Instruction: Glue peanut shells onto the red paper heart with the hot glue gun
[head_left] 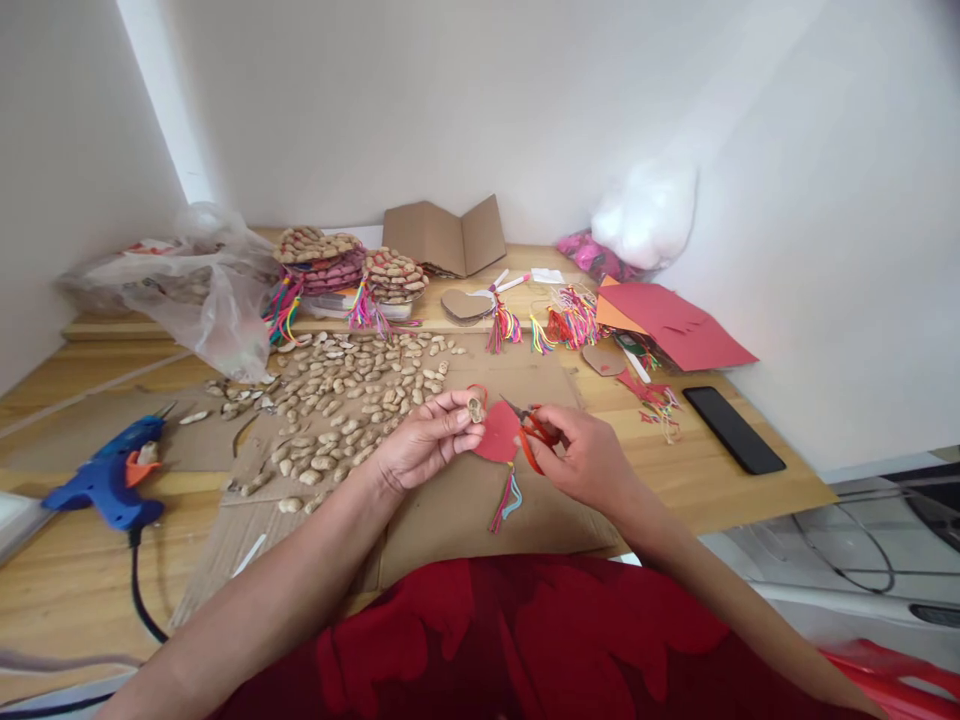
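Observation:
Between the thumb and fingers of my left hand (431, 436) is a peanut shell (475, 409), its hollow side turned toward me. My right hand (592, 452) grips a pair of small scissors (534, 432) with orange-red handles, the blades pointing up and left toward the shell. Beneath both hands a red paper heart (498, 434) lies on the cardboard (450, 520), with a pink, yellow and light blue tassel (507, 498) hanging from its lower tip. Many loose peanuts (352, 390) are spread left of my left hand.
A blue glue gun (112, 480) lies at the left. Peanut-covered hearts (319, 262) are stacked at the back near a plastic bag (217, 300). Red paper (675, 325), thread tassels (574, 315) and a black phone (733, 430) are on the right. A folded cardboard piece (446, 238) leans on the wall.

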